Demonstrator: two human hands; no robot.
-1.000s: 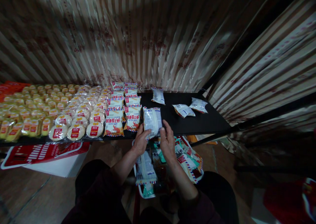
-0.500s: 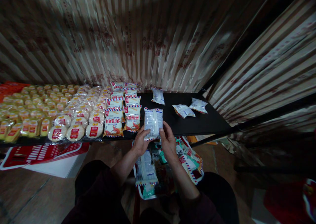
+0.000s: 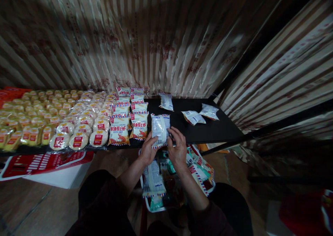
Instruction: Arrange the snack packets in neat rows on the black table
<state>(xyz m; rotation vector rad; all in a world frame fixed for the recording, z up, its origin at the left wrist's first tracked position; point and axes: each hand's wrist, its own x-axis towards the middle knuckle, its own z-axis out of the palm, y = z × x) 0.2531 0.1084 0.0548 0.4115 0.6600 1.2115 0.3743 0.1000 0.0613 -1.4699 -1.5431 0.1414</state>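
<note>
Between my hands, at the front edge of the black shelf (image 3: 182,133), is a snack bag (image 3: 160,128) with its printed white back up. My left hand (image 3: 148,151) grips its lower left side, thumb on top. The fingers of my right hand (image 3: 177,147) are bent against its right side. Two columns of white and orange snack bags (image 3: 119,129) stand to the left, fronts showing. Below my hands is a basket (image 3: 156,210) of mixed packets, with a back-up bag (image 3: 153,180) on its left; my right forearm covers part of it.
Loose bags (image 3: 193,117) lie on the shelf's right part. Round wrapped cakes (image 3: 78,140) and yellow packets (image 3: 31,135) fill its left. A striped curtain (image 3: 145,38) hangs behind. A red basket (image 3: 41,163) is below left.
The bag in my hands has shifted slightly left. My right hand's fingers have moved up and curled more over its right side. My left hand is nearly unchanged.
</note>
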